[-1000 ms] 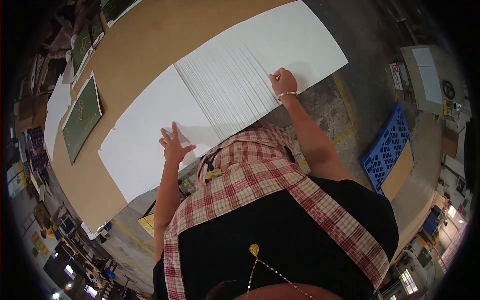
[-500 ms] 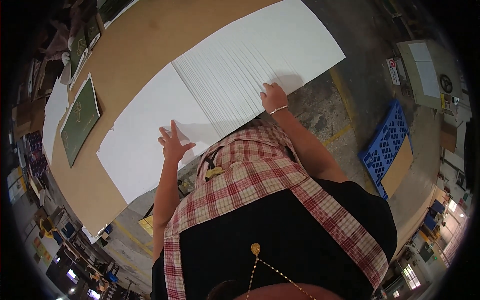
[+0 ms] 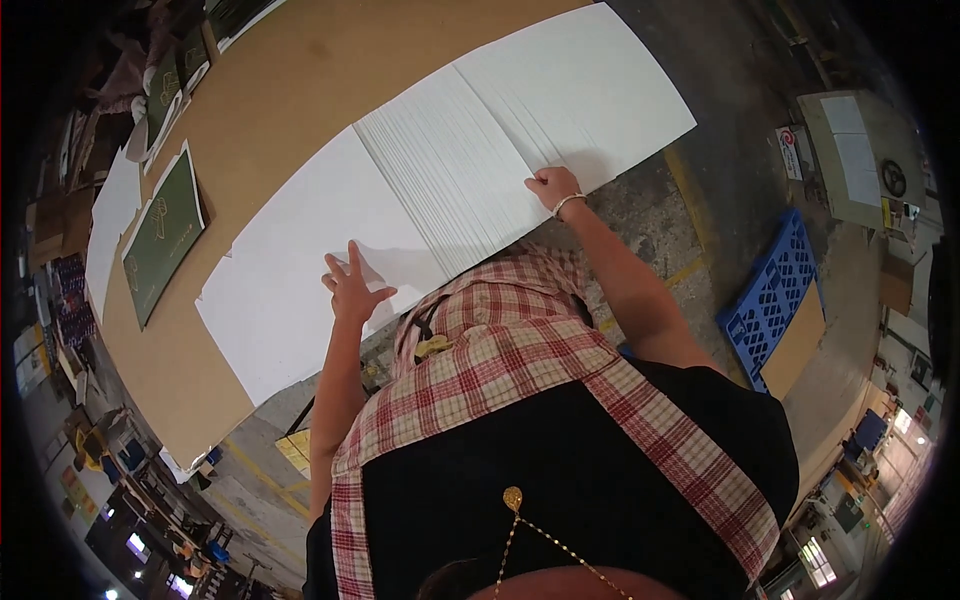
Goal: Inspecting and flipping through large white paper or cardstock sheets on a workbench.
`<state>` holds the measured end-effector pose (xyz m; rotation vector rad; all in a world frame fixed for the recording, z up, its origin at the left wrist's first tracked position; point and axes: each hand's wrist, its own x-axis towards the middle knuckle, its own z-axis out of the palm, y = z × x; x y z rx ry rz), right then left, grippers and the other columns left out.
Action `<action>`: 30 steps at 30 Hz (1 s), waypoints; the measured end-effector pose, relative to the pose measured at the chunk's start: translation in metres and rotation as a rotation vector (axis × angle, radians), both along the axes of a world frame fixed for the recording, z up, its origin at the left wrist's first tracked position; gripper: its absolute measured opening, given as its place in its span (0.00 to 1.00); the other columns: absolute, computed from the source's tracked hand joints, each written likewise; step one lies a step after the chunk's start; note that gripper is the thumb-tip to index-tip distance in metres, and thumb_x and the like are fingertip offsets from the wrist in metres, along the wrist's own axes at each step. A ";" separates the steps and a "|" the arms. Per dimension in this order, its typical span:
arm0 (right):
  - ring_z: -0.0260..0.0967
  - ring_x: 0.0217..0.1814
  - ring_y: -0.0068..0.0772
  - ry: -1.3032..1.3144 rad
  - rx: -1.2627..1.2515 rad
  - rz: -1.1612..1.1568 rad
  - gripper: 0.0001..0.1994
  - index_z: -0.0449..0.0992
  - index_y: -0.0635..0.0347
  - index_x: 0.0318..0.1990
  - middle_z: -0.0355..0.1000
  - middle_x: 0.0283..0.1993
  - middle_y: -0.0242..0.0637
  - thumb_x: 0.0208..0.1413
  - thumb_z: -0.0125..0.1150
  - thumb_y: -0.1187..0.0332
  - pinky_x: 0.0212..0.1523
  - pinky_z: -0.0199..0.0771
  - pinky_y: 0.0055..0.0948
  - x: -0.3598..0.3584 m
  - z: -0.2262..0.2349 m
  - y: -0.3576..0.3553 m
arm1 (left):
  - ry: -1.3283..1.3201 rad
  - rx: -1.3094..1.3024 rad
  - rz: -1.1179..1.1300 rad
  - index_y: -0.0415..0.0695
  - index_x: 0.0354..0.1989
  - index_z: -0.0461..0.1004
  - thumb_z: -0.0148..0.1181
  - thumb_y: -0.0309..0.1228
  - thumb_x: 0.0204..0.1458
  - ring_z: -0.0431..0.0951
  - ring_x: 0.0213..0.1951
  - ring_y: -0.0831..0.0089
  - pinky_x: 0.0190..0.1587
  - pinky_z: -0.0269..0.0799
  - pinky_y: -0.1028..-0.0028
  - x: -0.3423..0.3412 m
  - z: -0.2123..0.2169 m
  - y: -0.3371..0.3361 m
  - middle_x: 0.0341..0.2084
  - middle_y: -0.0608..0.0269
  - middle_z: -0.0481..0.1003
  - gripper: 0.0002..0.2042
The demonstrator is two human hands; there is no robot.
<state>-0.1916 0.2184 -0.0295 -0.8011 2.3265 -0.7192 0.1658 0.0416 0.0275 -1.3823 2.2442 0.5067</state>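
A long row of overlapping white sheets [image 3: 300, 285] lies along the near side of the table, their edges fanned into close-set slanting lines in the middle. My left hand [image 3: 353, 292] rests on the broad white area at the left, fingers spread and thumb out. At the near edge, right of the fanned edges, my right hand [image 3: 558, 190] is closed, its thumb and forefinger pinching the edge of a white sheet [image 3: 495, 125]. How many sheets it grips is hidden. Right of it, a few wider-spaced edges lead to a plain white sheet [image 3: 610, 80].
Brown board covers the table [image 3: 320, 60]. A green printed sheet [image 3: 165, 240] lies at the left; beyond it, a person's gloved hand [image 3: 140, 105] is near more green sheets. A blue plastic pallet [image 3: 770, 290] stands on the floor at right, below a desk [image 3: 850, 160].
My right hand has moved slightly right, its fingers curled tighter. A distinct sheet edge now runs up from it, and the fanned edges left of it lie closer together. My left hand stays spread.
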 end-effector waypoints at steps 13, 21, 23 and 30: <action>0.67 0.22 0.45 0.029 0.067 0.123 0.18 0.72 0.64 0.19 0.68 0.19 0.46 0.47 0.59 0.56 0.28 0.66 0.40 -0.004 -0.003 0.001 | -0.009 -0.009 -0.008 0.66 0.67 0.34 0.74 0.50 0.26 0.47 0.60 0.33 0.45 0.72 0.53 0.003 -0.005 0.003 0.66 0.42 0.32 0.60; 0.68 0.28 0.49 0.058 0.110 0.143 0.16 0.72 0.64 0.21 0.69 0.23 0.48 0.45 0.60 0.58 0.31 0.67 0.42 -0.001 0.005 -0.005 | 0.009 -0.011 -0.015 0.66 0.67 0.33 0.74 0.50 0.27 0.47 0.60 0.33 0.44 0.72 0.53 0.007 -0.008 0.000 0.65 0.41 0.31 0.60; 0.69 0.33 0.50 0.043 0.186 0.163 0.13 0.73 0.64 0.24 0.71 0.28 0.48 0.45 0.61 0.60 0.34 0.69 0.42 0.006 0.013 -0.007 | 0.002 -0.021 -0.018 0.67 0.67 0.33 0.74 0.51 0.27 0.46 0.61 0.33 0.44 0.72 0.53 0.008 -0.008 -0.001 0.65 0.41 0.31 0.60; 0.68 0.40 0.47 0.327 -0.170 0.084 0.11 0.74 0.60 0.34 0.69 0.35 0.45 0.42 0.65 0.66 0.39 0.70 0.40 0.037 0.016 -0.001 | 0.000 -0.017 -0.025 0.66 0.67 0.34 0.74 0.51 0.26 0.46 0.60 0.33 0.45 0.71 0.52 0.007 -0.011 -0.003 0.65 0.40 0.32 0.60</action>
